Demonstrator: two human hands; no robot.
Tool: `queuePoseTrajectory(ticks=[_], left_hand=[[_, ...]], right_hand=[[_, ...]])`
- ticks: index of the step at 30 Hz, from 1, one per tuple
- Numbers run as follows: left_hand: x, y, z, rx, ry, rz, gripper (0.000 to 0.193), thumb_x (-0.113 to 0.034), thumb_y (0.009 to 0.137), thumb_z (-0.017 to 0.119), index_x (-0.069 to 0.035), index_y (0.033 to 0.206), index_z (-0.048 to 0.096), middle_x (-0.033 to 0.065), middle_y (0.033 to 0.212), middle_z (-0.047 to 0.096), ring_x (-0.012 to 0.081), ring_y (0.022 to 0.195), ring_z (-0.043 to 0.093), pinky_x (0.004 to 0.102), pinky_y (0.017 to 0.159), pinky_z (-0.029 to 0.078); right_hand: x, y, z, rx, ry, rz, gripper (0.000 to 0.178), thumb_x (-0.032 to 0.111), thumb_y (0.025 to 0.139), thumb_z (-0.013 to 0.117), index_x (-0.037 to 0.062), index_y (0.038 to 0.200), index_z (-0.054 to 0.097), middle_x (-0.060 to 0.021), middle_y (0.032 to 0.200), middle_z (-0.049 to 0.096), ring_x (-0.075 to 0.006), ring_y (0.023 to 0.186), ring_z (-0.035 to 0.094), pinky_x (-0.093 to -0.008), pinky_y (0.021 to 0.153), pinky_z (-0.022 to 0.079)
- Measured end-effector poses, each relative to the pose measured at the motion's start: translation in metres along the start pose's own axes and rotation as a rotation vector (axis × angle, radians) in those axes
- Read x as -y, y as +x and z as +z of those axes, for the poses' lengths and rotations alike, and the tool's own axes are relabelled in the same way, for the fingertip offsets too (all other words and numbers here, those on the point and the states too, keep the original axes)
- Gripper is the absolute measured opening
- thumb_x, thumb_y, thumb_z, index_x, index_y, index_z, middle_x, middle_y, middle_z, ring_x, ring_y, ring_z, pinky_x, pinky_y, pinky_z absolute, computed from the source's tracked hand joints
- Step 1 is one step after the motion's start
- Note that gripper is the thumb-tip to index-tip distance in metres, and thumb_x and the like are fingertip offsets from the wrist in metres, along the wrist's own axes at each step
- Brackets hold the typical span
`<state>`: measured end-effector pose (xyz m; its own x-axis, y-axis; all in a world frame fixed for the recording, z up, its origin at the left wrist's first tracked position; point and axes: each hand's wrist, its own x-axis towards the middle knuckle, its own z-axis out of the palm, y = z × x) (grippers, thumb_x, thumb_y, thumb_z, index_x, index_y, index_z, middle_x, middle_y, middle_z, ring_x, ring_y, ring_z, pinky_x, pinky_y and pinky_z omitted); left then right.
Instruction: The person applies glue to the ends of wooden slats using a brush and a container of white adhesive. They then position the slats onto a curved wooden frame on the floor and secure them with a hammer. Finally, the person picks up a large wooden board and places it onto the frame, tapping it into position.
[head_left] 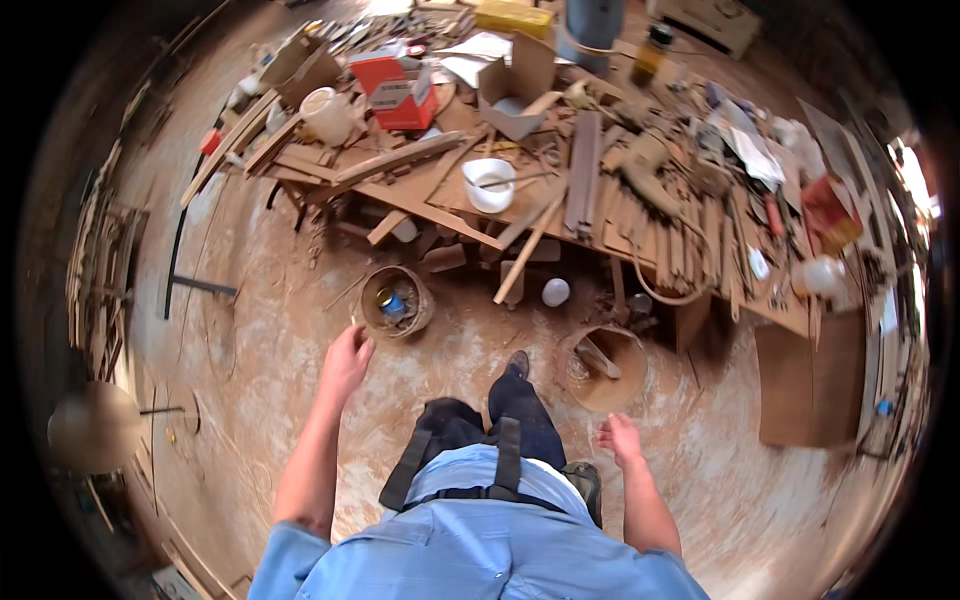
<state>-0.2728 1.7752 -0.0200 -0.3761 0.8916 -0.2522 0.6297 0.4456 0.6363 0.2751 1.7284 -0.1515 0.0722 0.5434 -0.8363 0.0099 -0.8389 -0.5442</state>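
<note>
My left hand [347, 362] hangs low beside a round bucket [424, 322] on the floor. Its fingers are curled together, and a thin pale bit shows at their tips, too small to name. Inside that bucket lies a can [391, 301] with a blue side, among scraps. My right hand [620, 438] is held out near a wider tub [630, 365] that has a piece of wood in it. Its fingers are a little apart, and I see nothing in them.
Ahead stands a cluttered workbench [380, 198] with wood strips, a white bowl [489, 186], a red box [400, 95] and a jar [652, 55]. One long strip [530, 250] juts over its near edge. Cardboard [811, 380] is at the right; a round stool-like top [95, 427] stands left.
</note>
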Motion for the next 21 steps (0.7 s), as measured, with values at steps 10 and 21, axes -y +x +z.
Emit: queuePoseTrajectory(ticks=[10, 21], left_hand=[[-0.077, 0.224, 0.008, -0.163, 0.395, 0.331, 0.04, -0.016, 0.081, 0.061, -0.003, 0.119, 0.053, 0.0168, 0.108, 0.059, 0.0332, 0.104, 0.055, 0.0413, 0.088, 0.046], [-0.093, 0.373, 0.014, -0.148, 0.661, 0.507, 0.038, -0.017, 0.078, 0.065, -0.003, 0.111, 0.053, 0.0156, 0.106, 0.058, 0.0322, 0.1, 0.056, 0.043, 0.086, 0.045]], right_hand=[[0.065, 0.013, -0.011, -0.198, 0.119, 0.097, 0.029, 0.027, 0.095, 0.05, 0.0024, 0.11, 0.051, -0.0107, 0.084, 0.06, -0.0201, 0.063, 0.061, -0.0319, 0.054, 0.052], [0.052, -0.031, 0.048, -0.285, 0.247, 0.266, 0.027, 0.025, 0.095, 0.051, 0.0021, 0.109, 0.05, -0.013, 0.081, 0.061, -0.0209, 0.06, 0.061, -0.0322, 0.053, 0.053]])
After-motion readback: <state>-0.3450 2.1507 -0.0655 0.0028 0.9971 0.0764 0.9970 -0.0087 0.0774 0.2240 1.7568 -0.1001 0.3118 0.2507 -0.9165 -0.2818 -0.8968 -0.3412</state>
